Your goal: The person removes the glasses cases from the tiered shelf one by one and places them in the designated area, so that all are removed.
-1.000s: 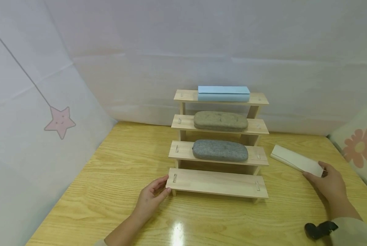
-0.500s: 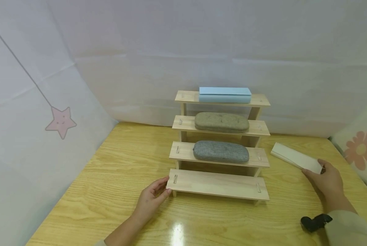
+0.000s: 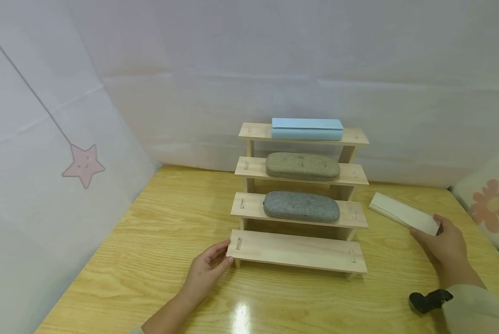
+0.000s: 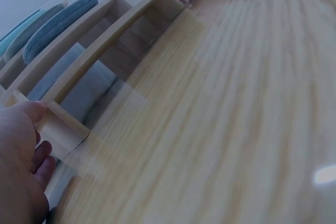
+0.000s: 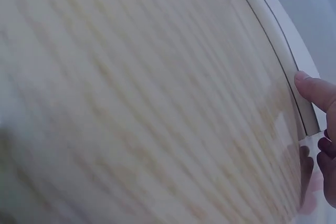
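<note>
From my remote seat I counted one stepped wooden rack (image 3: 299, 199) with four shelves, standing on the wooden tabletop (image 3: 149, 241) close to the white backdrop. Three of those shelves carried one case each: a light blue case (image 3: 307, 128) on the top shelf, an olive felt case (image 3: 302, 166) on the second, a grey felt case (image 3: 301, 206) on the third. The bottom shelf (image 3: 296, 251), the one nearest the person, was bare wood.

A fourth case, the white case (image 3: 404, 214), lay flat on the tabletop just to the right of the rack, apart from it and angled away. That made four cases in all.

I saw two hands. The left hand (image 3: 205, 269) sat at the left end of the rack's bottom shelf, thumb on the top of the board and fingers curled under its edge, gripping it; the left wrist view showed the thumb (image 4: 26, 113) pressed at that corner. The right hand (image 3: 443, 243) was at the near end of the white case, to the right of the rack. The right wrist view was blurred, but I think one fingertip (image 5: 312, 88) rested against the case's side with the other fingers curled round its end, so I read it as a light hold.

One small black object (image 3: 428, 300) lay near the right sleeve.
</note>
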The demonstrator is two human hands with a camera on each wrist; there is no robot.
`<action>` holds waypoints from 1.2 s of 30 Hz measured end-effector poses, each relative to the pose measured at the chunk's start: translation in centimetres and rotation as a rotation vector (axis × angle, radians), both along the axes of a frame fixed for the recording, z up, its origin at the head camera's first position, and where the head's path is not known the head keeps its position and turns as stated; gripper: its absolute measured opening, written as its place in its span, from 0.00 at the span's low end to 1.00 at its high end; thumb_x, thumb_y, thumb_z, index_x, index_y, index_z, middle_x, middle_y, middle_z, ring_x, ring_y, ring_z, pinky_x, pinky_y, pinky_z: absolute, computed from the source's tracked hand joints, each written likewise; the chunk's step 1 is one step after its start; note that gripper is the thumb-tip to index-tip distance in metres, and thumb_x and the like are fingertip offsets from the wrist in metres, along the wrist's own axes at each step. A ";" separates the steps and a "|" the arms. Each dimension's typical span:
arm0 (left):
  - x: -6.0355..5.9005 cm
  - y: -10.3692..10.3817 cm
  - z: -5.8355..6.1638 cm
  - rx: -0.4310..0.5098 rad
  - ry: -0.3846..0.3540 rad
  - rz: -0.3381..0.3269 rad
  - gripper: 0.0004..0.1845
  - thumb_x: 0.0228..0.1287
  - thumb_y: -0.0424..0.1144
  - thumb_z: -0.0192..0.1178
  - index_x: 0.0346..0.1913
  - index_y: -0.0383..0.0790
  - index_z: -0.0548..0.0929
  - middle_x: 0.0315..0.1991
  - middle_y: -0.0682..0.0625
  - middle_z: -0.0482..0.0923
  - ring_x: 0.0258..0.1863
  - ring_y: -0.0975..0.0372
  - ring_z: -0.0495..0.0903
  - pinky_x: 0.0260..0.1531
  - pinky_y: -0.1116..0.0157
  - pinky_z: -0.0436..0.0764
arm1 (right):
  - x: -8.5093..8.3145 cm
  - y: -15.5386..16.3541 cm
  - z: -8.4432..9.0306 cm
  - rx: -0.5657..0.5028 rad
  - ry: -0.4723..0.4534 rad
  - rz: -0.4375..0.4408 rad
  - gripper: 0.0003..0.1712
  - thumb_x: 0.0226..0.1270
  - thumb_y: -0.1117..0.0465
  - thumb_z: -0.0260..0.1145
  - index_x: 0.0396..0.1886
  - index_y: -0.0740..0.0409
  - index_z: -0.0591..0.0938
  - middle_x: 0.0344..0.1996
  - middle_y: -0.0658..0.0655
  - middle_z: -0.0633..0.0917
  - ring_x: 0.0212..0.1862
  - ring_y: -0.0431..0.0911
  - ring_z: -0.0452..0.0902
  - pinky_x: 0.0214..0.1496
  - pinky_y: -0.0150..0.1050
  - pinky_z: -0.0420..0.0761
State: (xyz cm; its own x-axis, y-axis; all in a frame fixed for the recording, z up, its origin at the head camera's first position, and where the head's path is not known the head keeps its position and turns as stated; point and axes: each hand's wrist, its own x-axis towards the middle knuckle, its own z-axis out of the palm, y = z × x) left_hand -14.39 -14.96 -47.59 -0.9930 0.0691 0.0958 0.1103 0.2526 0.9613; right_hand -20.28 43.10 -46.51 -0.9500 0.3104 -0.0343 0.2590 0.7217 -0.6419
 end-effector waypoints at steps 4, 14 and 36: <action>0.0 0.0 0.1 -0.001 0.002 0.003 0.23 0.63 0.37 0.67 0.60 0.38 0.78 0.60 0.40 0.79 0.59 0.48 0.79 0.56 0.65 0.82 | 0.0 0.1 0.3 -0.095 -0.020 0.009 0.59 0.67 0.37 0.61 0.78 0.64 0.39 0.73 0.81 0.41 0.69 0.80 0.45 0.62 0.76 0.60; -0.1 0.0 0.1 -0.010 0.011 0.006 0.23 0.63 0.38 0.67 0.60 0.38 0.78 0.59 0.41 0.79 0.58 0.49 0.80 0.56 0.65 0.82 | -0.2 -0.9 2.0 -0.054 0.086 0.035 0.56 0.69 0.39 0.60 0.78 0.64 0.41 0.74 0.79 0.44 0.71 0.79 0.42 0.61 0.79 0.57; 0.0 0.0 0.1 -0.020 0.012 0.011 0.23 0.63 0.37 0.67 0.60 0.38 0.79 0.59 0.41 0.80 0.58 0.49 0.80 0.57 0.63 0.82 | 0.7 -4.3 5.1 -0.112 0.179 0.127 0.51 0.70 0.44 0.62 0.80 0.54 0.43 0.75 0.74 0.52 0.70 0.72 0.53 0.50 0.10 0.66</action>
